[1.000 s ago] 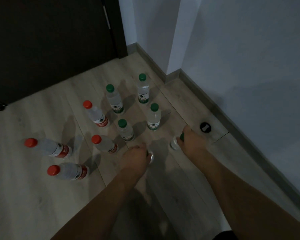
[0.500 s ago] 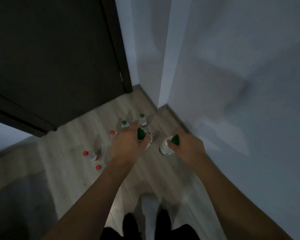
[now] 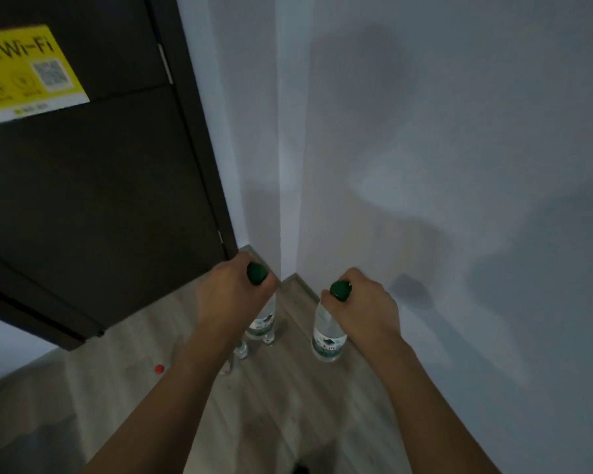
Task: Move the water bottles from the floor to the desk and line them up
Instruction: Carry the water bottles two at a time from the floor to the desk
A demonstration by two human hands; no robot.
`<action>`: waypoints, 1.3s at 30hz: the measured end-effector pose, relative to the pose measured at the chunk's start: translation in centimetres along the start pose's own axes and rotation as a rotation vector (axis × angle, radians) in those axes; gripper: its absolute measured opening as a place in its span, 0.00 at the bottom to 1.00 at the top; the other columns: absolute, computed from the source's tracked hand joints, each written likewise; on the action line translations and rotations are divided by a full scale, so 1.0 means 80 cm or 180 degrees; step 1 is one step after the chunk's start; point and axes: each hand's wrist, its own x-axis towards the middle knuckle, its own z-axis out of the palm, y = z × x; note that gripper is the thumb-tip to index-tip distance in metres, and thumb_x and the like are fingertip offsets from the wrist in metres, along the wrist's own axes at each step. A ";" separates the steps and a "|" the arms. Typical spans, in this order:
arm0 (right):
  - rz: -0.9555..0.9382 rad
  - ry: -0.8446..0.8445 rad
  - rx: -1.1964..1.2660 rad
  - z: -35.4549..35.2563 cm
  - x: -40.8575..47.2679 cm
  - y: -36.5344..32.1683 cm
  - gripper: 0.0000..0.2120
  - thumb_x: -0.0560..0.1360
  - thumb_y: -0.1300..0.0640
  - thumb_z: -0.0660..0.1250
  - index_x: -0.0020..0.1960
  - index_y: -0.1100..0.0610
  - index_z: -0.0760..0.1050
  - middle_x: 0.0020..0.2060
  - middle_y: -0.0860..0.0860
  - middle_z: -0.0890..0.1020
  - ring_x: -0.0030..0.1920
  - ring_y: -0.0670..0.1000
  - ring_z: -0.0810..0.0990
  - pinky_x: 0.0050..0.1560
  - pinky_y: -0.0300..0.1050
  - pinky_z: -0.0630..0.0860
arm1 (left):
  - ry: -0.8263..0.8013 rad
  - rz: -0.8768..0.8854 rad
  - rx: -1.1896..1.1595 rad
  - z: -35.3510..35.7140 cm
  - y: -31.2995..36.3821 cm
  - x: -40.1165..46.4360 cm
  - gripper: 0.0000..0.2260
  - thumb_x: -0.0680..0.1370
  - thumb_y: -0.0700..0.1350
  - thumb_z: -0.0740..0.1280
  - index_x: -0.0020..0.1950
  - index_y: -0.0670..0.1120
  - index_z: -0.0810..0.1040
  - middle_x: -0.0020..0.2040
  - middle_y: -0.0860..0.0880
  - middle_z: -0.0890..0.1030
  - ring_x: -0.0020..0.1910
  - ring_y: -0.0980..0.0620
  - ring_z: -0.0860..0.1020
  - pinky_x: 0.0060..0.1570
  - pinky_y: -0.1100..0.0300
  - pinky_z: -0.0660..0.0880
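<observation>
Both hands have risen well clear of the floor since the frame half a second ago, and each bottle now hangs in the air where earlier the bottles were close above the boards; the view has also tilted up, so that a yellow Wi-Fi sign [image 3: 28,71] on the dark door [image 3: 93,186] has come into sight. Nearest the camera, the two bare forearms reach forward over the wooden floor [image 3: 271,405]. The left hand [image 3: 231,295] is curled round the neck of the left bottle [image 3: 262,319], whose green cap [image 3: 256,273] sticks out above the fist while the clear body and label hang below it. The right hand [image 3: 363,309] grips the neck of the right bottle [image 3: 327,335] in the same way, its green cap [image 3: 339,290] showing at the thumb side and its body hanging straight down beneath. The hands are held apart, one to either side of the wall corner [image 3: 290,200], the left one toward the door and the right one before the plain grey wall [image 3: 459,165]. Farther down, on the floor below the left hand and between that hand and the door, a few bottles stand: one red cap [image 3: 158,369] shows plainly, and two clear ones [image 3: 241,350] are partly hidden by the left forearm, too dim to tell their caps. No desk shows in this view.
</observation>
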 end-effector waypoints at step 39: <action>0.3774 0.2965 -0.0344 -0.139 -0.469 0.086 0.12 0.69 0.42 0.66 0.41 0.48 0.67 0.32 0.44 0.75 0.35 0.50 0.76 0.35 0.45 0.71 | -0.2364 0.3794 -0.1552 0.076 0.288 -0.280 0.09 0.68 0.52 0.71 0.36 0.50 0.72 0.29 0.52 0.74 0.29 0.51 0.74 0.27 0.59 0.69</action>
